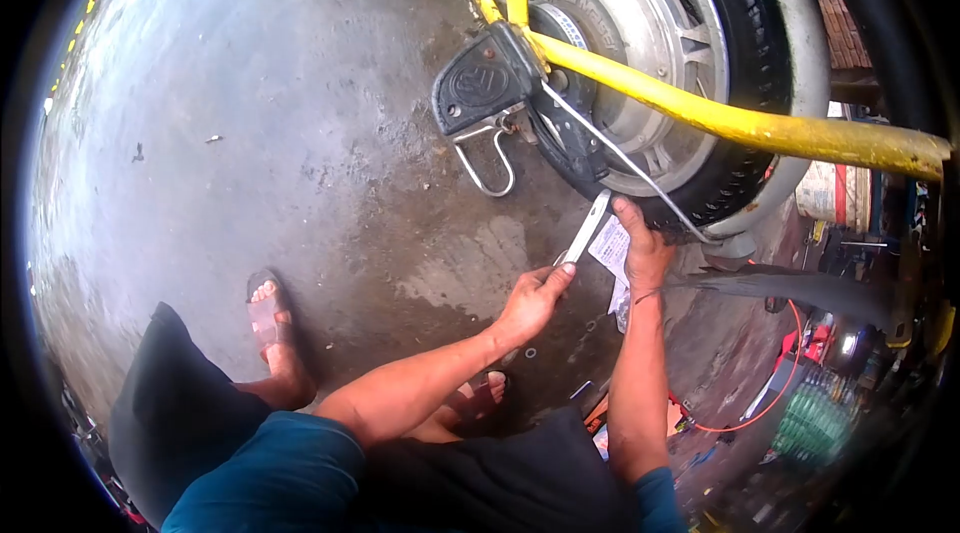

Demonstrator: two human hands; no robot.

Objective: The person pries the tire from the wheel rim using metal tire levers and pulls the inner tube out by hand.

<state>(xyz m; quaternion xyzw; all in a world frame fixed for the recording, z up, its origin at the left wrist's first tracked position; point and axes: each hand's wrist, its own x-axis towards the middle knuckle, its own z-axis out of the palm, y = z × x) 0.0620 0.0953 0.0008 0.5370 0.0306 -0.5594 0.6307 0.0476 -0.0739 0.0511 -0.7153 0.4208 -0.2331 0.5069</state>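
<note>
My left hand (535, 305) is closed round the lower end of a flat silver metal bar (588, 228), shaped like a tyre lever. Its upper tip is close to the lower edge of the wheel; whether it touches is hard to see. Against the black tyre (745, 43) my right hand (647, 251) grips, thumb up and fingers hidden behind. The tyre sits on a silver wheel with a round hub motor (590, 8). A yellow frame tube (720, 118) and a thin metal rod (620, 155) cross in front of it. A black plastic cover (485, 81) is beside the hub.
A bent wire stand (490, 165) sticks out below the cover. A printed paper (612, 251) lies near my right hand. On the right are an orange cable (780, 388), a green bundle (812, 420) and scattered tools. My sandalled foot (270, 318) rests on the wet concrete floor (200, 203).
</note>
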